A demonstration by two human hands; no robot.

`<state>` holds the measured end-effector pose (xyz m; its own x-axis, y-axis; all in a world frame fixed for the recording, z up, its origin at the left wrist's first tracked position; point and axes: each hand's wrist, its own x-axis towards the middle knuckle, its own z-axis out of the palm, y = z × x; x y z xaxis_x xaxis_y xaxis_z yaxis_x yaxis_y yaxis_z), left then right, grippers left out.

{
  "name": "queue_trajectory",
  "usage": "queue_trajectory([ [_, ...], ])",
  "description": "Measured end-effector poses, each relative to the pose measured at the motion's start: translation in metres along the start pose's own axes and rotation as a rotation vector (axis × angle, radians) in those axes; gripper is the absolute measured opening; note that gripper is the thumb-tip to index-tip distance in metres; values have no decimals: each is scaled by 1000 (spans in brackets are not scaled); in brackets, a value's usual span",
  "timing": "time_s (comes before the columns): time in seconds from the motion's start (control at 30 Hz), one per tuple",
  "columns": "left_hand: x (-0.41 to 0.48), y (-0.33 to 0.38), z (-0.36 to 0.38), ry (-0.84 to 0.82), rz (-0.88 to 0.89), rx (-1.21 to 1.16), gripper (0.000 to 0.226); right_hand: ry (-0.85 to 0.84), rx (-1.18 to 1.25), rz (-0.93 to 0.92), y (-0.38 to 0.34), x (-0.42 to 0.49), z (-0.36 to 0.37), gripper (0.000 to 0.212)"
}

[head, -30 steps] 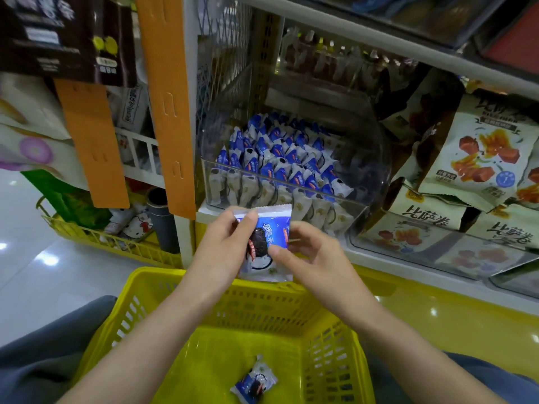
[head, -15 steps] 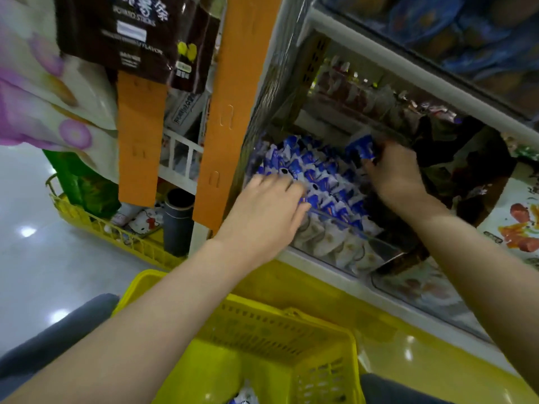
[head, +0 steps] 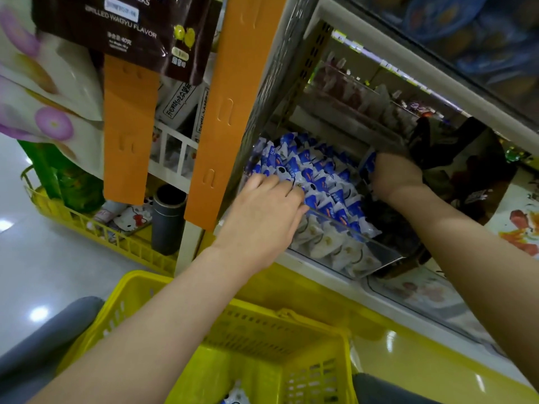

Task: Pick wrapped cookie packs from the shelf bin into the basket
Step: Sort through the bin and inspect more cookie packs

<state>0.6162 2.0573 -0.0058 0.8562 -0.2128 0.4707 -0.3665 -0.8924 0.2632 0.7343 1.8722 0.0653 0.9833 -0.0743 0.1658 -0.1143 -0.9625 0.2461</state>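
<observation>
— Hands, entry one: left hand [head: 262, 217] lies on the front-left rows of the cookie packs [head: 318, 176], fingers stretched nearly straight over their tops, nothing visibly pinched; right hand [head: 393, 176] sits at the right edge of the stock, centre right of the frame, fingers curled round one blue-and-white item, the held pack [head: 368, 167].

— Location of stock?

— Clear shelf bin [head: 385, 258], centre of the frame; contents standing on end in tight rows, blue tops up, white ends showing through the front wall.

— Destination?

— Yellow basket [head: 262, 325], lower centre of the frame, below the bin and nearer the wearer than either hand; one loose pack [head: 234, 396] already on its floor at the bottom edge.

— Bearing for the next move?

— By judgement only: held pack stands roughly on end, long axis running up the frame with a slight tilt; basket lies down-frame and to the left of it; the right hand would need to lift clear of the bin's front wall, then draw back and down; the left hand is the nearer of the two to the basket, yet carries nothing that can be made out.

— Sundries?

— Orange strips [head: 230, 106], hanging, upper centre; dark snack bag [head: 122, 27], upper left; grey tube [head: 167, 220], standing upright, centre left.
</observation>
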Motion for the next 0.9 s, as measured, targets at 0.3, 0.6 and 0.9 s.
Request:
queue_trajectory([
  [0.3, 0, 0, -3, -13, -8, -3, 35, -150, 358, 67, 6, 21, 25, 31],
  [0.6, 1, -5, -5, -30, 18, -27, 37, -205, 286, 86, 4, 35, 34, 26],
  [0.9, 4, -17, -9, -47, 26, -31, 47, -257, 56, -69, -8, 44, 22, 24],
])
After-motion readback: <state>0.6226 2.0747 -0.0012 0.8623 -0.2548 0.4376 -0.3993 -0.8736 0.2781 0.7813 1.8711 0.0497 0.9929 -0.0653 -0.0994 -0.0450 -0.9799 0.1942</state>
